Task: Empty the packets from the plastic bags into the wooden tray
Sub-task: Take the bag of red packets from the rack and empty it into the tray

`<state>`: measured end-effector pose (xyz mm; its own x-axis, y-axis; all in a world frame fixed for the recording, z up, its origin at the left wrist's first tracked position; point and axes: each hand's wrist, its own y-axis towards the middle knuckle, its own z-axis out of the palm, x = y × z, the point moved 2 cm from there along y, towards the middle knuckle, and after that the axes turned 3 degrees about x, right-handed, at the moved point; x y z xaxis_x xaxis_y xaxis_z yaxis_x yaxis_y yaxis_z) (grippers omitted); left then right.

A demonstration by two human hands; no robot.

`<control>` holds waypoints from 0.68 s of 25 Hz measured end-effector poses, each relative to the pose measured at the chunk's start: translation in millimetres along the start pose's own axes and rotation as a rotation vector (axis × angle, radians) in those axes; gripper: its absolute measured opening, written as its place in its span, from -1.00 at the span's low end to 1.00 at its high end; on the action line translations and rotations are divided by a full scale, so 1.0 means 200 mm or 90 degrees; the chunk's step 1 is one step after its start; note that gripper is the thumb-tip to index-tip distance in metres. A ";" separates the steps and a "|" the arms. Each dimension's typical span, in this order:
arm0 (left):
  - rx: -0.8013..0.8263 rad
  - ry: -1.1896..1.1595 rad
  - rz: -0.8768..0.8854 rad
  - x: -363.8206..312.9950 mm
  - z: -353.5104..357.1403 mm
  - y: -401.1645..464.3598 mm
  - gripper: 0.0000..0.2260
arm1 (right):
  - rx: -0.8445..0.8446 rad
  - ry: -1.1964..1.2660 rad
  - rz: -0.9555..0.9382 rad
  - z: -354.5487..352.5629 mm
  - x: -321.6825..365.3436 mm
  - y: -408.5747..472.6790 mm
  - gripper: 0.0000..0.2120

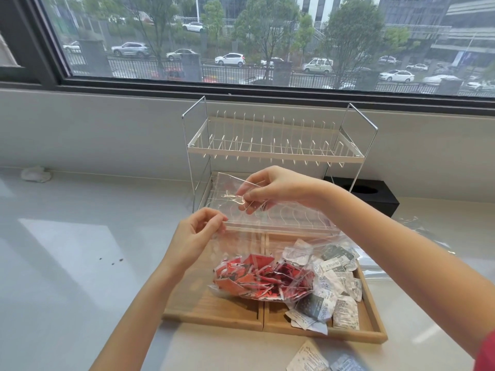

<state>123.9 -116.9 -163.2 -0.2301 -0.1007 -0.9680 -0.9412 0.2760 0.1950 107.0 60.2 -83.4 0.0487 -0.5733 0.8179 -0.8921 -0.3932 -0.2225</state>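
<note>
A clear plastic bag [242, 238] full of red packets [261, 281] rests on the wooden tray [214, 310], over its left compartment and the middle divider. My left hand [199, 232] pinches the near lip of the bag's mouth. My right hand [270, 187] pinches the far lip higher up, so the mouth is pulled apart. White and grey packets [338, 286] lie loose in the tray's right compartment.
A white wire dish rack [276, 153] stands right behind the tray. A black box [375, 194] sits to its right. Two stray packets [318, 360] lie on the counter in front of the tray. Another clear bag [423, 231] lies to the right. A crumpled tissue [36, 174] is far left.
</note>
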 end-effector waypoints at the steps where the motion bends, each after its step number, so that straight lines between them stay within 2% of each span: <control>1: -0.006 -0.001 0.004 -0.01 0.01 0.00 -0.86 | -0.002 0.003 -0.002 0.00 0.00 0.00 -0.85; 4: -0.041 -0.029 0.002 -0.02 0.02 0.00 -0.87 | 0.005 0.002 -0.017 0.00 0.01 -0.02 -0.83; 6: -0.053 -0.048 -0.001 -0.03 0.02 0.00 -0.86 | 0.056 -0.006 -0.020 0.00 0.03 -0.04 -0.79; 10: -0.040 -0.057 0.000 -0.05 0.03 -0.01 -0.84 | 0.153 0.032 0.043 0.01 0.05 -0.03 -0.53; 14: -0.061 -0.071 0.013 -0.06 0.04 0.00 -0.87 | 0.187 -0.015 0.086 0.06 0.03 0.03 -0.59; 17: -0.058 -0.064 0.010 -0.06 0.04 0.01 -0.90 | 0.220 0.047 0.096 0.09 0.02 0.05 -0.74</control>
<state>127.4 -108.1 -153.3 -0.2238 0.0006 -0.9746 -0.9571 0.1889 0.2199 107.0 40.6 -92.2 -0.1154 -0.5955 0.7950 -0.6826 -0.5339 -0.4990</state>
